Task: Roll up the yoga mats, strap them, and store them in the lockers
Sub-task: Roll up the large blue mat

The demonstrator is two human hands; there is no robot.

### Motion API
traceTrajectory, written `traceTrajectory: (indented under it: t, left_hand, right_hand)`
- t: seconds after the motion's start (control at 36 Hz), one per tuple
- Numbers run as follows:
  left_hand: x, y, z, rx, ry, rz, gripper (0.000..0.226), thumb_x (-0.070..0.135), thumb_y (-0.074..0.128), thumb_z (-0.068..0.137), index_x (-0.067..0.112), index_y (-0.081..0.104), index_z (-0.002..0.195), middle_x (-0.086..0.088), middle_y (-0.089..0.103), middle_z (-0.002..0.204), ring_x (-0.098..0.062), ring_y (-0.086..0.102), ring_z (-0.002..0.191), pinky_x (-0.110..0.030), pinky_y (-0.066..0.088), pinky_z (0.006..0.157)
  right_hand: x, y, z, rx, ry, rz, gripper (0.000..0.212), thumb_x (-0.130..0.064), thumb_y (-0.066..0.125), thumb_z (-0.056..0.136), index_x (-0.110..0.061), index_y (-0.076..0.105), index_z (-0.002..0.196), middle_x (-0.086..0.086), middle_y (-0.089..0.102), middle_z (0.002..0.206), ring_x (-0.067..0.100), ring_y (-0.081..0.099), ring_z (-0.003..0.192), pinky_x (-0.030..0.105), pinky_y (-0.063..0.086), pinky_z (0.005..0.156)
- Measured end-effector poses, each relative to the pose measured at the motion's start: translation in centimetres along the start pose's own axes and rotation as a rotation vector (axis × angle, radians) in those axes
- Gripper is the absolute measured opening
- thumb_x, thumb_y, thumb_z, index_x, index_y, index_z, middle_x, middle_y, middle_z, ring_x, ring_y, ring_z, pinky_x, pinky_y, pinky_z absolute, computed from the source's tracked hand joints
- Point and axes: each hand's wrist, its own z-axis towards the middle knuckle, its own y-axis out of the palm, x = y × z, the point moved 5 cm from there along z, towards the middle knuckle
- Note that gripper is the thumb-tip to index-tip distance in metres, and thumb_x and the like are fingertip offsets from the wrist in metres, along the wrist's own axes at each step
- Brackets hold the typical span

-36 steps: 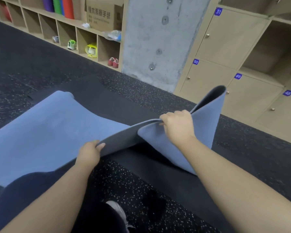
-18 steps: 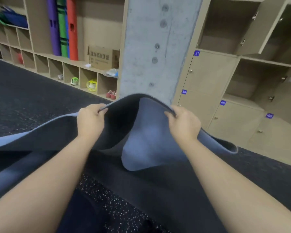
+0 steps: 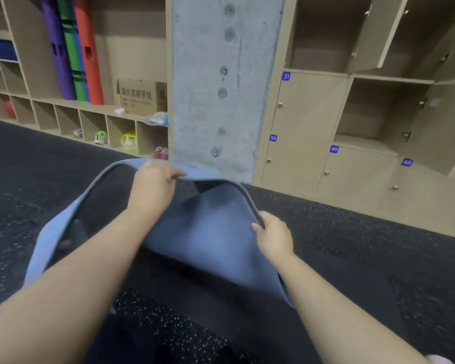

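The mat (image 3: 208,232) hangs in the air above the dark floor (image 3: 352,258), not yet rolled, arching between both hands and drooping at either side. The left hand (image 3: 153,179) pinches its upper edge, fingers curled over the rim; the right hand (image 3: 273,235) grips the lower right edge the same way. It sags and folds freely, so I judge it soft, limp and fairly light, with a grippy face. It probably handles best laid flat, then taken by one short end's corners and rolled tightly. The lockers (image 3: 313,122) stand near, some open.
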Motion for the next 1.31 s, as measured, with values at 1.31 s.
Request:
traceTrajectory:
  t: [1.31]
  left_hand:
    - [-3.5, 16.8, -12.5, -0.970, -0.105, 0.518, 0.025, 0.030, 0.050, 0.099, 0.020, 0.059, 0.120, -0.002, 0.054, 0.118, -0.025, 0.058, 0.105, -0.032, 0.047, 0.082]
  right_hand:
    - [16.2, 2.9, 2.0, -0.216, 0.135, -0.285, 0.047, -0.014, 0.039, 0.101, -0.023, 0.037, 0.147, 0.009, 0.052, 0.137, 0.031, 0.049, 0.123, 0.037, 0.041, 0.097]
